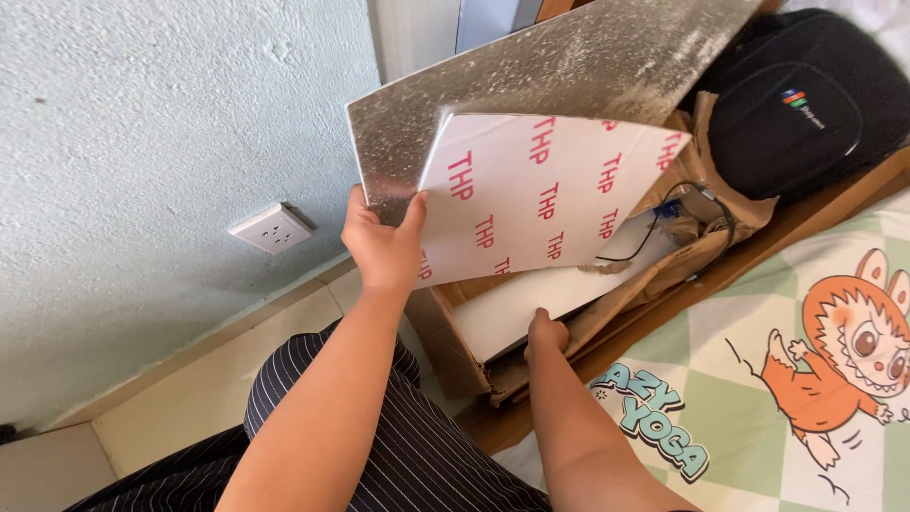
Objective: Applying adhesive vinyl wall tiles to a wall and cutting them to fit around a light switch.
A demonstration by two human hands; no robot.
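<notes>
The left hand (381,245) pinches the lower corner of a silver panel (531,90) together with the white backing sheet (545,194) peeling off its face, thumb on the white side, fingers hidden behind. The sheet carries repeated red lettering and curls away from the silver surface along its upper edge. The panel's far end runs out of view at the top.

The right hand (547,337) reaches down into an open cardboard box (455,356). Its fingers are buried between the box flap and a white slab (540,299) lying inside, so whether they grip anything cannot be told. Crumpled brown paper (682,251) and a thin black cable (654,228) lie in the box's far end; the cable's ends are hard to trace.

Behind the box a black backpack (806,100) rests, partly cut off by the frame. The box stands against a wooden bed edge (758,251), beside a sheet with green checks and an orange cartoon creature (844,351). Left of the hands, a white wall socket (272,228) sits in a pale textured wall (142,142). Striped trousers (379,446) cover the person's lap below.
</notes>
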